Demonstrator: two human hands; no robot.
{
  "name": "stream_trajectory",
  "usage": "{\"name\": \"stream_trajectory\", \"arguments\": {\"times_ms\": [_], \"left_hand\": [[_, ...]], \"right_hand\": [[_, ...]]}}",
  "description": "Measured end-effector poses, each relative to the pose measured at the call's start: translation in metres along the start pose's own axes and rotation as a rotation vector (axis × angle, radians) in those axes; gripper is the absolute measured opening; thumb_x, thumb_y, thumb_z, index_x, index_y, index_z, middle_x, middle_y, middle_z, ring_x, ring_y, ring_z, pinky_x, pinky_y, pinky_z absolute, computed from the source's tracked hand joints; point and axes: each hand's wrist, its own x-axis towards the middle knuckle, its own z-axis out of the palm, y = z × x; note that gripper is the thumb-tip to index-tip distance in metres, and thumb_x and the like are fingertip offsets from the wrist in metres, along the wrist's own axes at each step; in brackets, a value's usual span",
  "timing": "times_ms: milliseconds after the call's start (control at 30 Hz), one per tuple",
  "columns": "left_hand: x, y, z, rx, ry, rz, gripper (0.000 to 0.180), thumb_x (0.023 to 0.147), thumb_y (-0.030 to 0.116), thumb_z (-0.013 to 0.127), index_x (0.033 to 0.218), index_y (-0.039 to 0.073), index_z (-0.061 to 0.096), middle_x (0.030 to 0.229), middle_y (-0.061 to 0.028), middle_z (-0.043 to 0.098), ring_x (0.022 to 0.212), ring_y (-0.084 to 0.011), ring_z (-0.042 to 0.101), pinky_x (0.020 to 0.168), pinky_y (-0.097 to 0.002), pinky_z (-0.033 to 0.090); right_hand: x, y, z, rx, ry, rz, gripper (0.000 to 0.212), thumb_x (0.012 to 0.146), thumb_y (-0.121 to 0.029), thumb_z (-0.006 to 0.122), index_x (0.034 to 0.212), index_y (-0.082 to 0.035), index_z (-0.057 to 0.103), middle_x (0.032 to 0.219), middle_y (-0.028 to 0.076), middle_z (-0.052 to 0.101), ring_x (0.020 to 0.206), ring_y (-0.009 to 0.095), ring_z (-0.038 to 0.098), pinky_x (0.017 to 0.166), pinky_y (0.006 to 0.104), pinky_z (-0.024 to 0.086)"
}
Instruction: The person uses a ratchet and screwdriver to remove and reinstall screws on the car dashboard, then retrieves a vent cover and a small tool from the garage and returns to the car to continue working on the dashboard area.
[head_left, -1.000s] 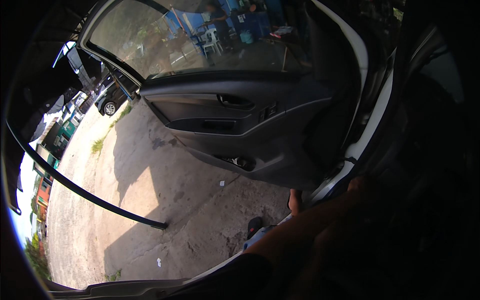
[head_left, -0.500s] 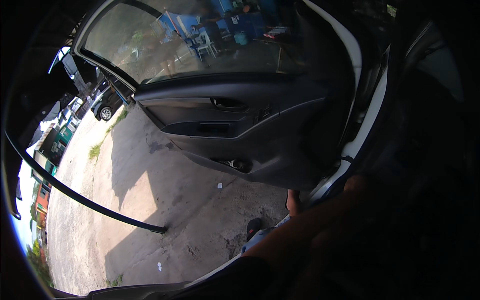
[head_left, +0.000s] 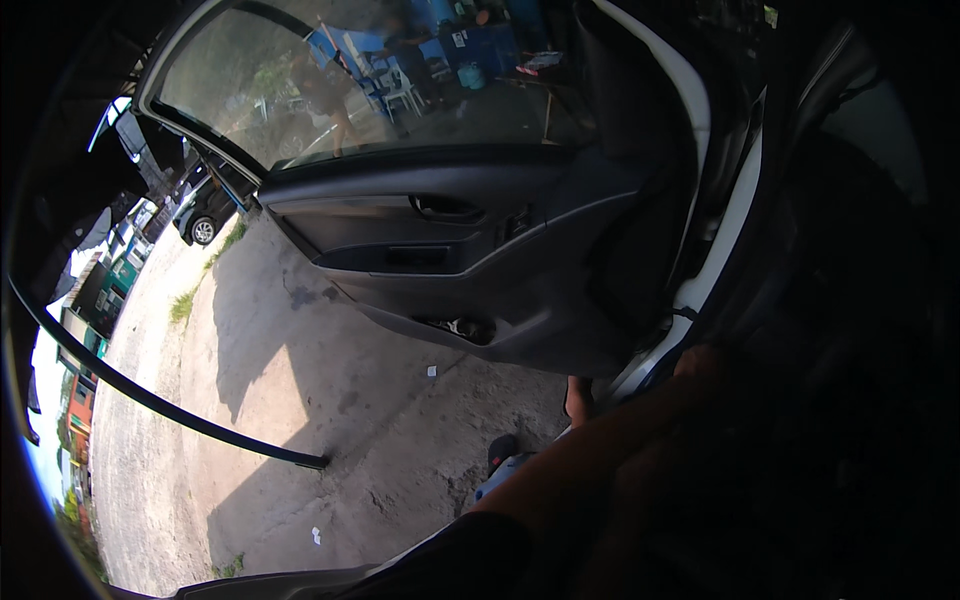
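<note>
Head view: one vehicle door, standing open, dark-trimmed, with window glass, inside pull handle, switches and a lower pocket containing small items too indistinct to name. Edges: a white body frame bounds the doorway at right, running down beside the door's hinge end; a dark trim strip curves along the bottom. Open room: a broad area of concrete ground beneath and left of the door, part sunlit, part shaded, crossed at left by one slender black pole; two white scraps, one below the door, one lower down. By the sill: one bare foot, one dark shoe with a red mark, light blue cloth. Interior at right: deep shadow. Left hand: at the end of a bare forearm extended rightward, just beside the lower part of the white frame, the nearest thing to it; fingers lost in darkness, so openness, grip and contact cannot be told. Right hand: hidden in shadow, state not determinable. Beyond: a dark parked car at upper left; through the glass, a white plastic chair, people and blue furnishings.
</note>
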Motion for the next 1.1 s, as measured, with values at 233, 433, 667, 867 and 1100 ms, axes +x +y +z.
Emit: {"name": "stream_trajectory", "arguments": {"times_ms": [233, 433, 667, 867, 1100], "left_hand": [[0.008, -0.016, 0.027, 0.180, 0.100, 0.102, 0.036, 0.101, 0.025, 0.058, 0.128, 0.003, 0.066, 0.129, -0.0178, 0.066, 0.118, -0.0330, 0.066, 0.097, -0.0447, 0.055], [0.019, -0.016, 0.024, -0.030, 0.081, 0.028, 0.033, 0.102, 0.024, 0.053, 0.121, 0.002, 0.068, 0.124, -0.0193, 0.068, 0.113, -0.0333, 0.069, 0.093, -0.0459, 0.057], [0.034, -0.031, 0.059, 0.041, 0.250, 0.093, 0.034, 0.103, 0.026, 0.051, 0.122, 0.003, 0.068, 0.126, -0.0195, 0.067, 0.115, -0.0330, 0.067, 0.094, -0.0487, 0.056], [0.031, -0.029, 0.049, 0.024, 0.120, 0.031, 0.035, 0.104, 0.028, 0.051, 0.123, 0.004, 0.068, 0.127, -0.0195, 0.066, 0.116, -0.0326, 0.067, 0.095, -0.0474, 0.055], [0.037, -0.025, 0.052, 0.148, 0.125, 0.081, 0.036, 0.103, 0.029, 0.052, 0.126, 0.006, 0.068, 0.126, -0.0175, 0.067, 0.115, -0.0325, 0.068, 0.096, -0.0453, 0.055]], "right_hand": [[0.002, 0.012, -0.003, -0.076, -0.038, -0.093, 0.047, 0.098, -0.024, 0.065, 0.136, 0.000, 0.053, 0.125, 0.018, 0.063, 0.116, 0.026, 0.064, 0.098, 0.0384, 0.054], [0.007, -0.006, 0.004, 0.334, -0.079, 0.162, 0.049, 0.098, -0.018, 0.065, 0.140, 0.002, 0.049, 0.120, 0.016, 0.064, 0.112, 0.024, 0.065, 0.093, 0.0344, 0.056], [0.002, -0.009, 0.005, 0.225, -0.026, 0.137, 0.048, 0.099, -0.018, 0.064, 0.141, -0.001, 0.050, 0.119, 0.015, 0.064, 0.111, 0.024, 0.066, 0.095, 0.0371, 0.056], [0.005, -0.003, 0.001, 0.166, -0.074, 0.124, 0.046, 0.100, -0.019, 0.063, 0.141, -0.003, 0.051, 0.118, 0.014, 0.065, 0.110, 0.023, 0.067, 0.097, 0.0396, 0.055], [0.005, -0.007, 0.004, -0.113, 0.004, 0.040, 0.045, 0.100, -0.018, 0.063, 0.141, -0.003, 0.051, 0.123, 0.016, 0.064, 0.113, 0.025, 0.066, 0.099, 0.0403, 0.054]]}}
